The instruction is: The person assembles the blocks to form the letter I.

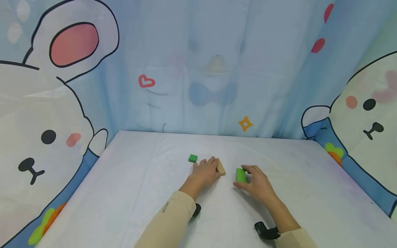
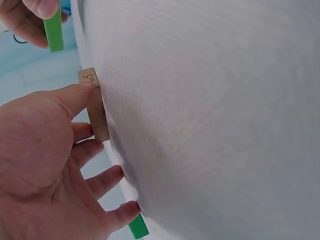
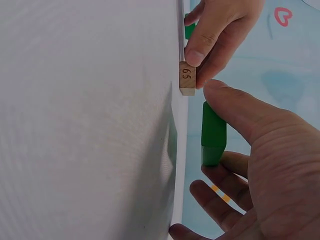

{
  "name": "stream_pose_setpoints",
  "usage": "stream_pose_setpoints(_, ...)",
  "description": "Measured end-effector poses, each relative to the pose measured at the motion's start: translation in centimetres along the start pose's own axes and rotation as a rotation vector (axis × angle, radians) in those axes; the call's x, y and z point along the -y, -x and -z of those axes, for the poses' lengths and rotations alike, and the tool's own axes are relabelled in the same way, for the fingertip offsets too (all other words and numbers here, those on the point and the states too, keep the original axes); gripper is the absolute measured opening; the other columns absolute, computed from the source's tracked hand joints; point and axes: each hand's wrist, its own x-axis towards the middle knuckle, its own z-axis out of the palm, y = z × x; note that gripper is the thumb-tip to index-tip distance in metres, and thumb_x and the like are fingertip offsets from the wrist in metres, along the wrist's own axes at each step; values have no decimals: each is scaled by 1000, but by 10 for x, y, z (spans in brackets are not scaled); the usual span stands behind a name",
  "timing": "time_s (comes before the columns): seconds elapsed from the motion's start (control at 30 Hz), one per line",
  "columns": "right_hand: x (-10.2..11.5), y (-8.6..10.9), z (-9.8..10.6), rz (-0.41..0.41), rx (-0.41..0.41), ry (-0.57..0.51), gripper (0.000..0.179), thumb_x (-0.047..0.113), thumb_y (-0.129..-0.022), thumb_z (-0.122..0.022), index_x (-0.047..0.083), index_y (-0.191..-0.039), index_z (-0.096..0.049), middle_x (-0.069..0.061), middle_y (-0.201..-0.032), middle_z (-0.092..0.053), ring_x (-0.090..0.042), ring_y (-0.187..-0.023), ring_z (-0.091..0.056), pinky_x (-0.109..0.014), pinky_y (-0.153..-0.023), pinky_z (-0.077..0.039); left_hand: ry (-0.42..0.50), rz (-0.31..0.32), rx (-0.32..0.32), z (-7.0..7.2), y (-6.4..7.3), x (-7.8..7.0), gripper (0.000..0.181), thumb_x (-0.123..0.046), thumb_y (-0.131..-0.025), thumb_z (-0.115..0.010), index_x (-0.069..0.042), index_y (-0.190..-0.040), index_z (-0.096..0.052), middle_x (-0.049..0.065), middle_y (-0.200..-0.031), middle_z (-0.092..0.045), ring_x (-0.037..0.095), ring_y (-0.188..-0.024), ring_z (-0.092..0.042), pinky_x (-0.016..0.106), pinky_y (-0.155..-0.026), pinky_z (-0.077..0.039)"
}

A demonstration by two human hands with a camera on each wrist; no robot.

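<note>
**Finding: a firm pinch on either side**

My left hand [image 1: 204, 173] pinches the wooden block [image 1: 221, 168], marked 65, between thumb and fingers; it rests on the white-covered table [image 1: 149, 193]. My right hand [image 1: 256, 182] grips a green block [image 1: 240, 175] by thumb and fingertips, raised off the cloth, right of the wooden piece and apart from it. A second green block [image 1: 193, 158] lies just beyond my left fingers; contact there I cannot tell.

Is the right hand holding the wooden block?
No, the right hand pinches a green block, while the left hand grips the wooden block.
</note>
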Motion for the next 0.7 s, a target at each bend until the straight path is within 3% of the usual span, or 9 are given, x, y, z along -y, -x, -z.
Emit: stream_pose_setpoints(0.7,14,14,1,-6,24,-18,76,32,-85,-87,-5,-143,-55,-26,-139,-59,-45,-127,-58,-59,-101,-51,3,-5,-1,0,-1,1,62,-43,-108,-51,-22,-163,-33,-1,-170,-32,29,-154,-34,59,-122,-29)
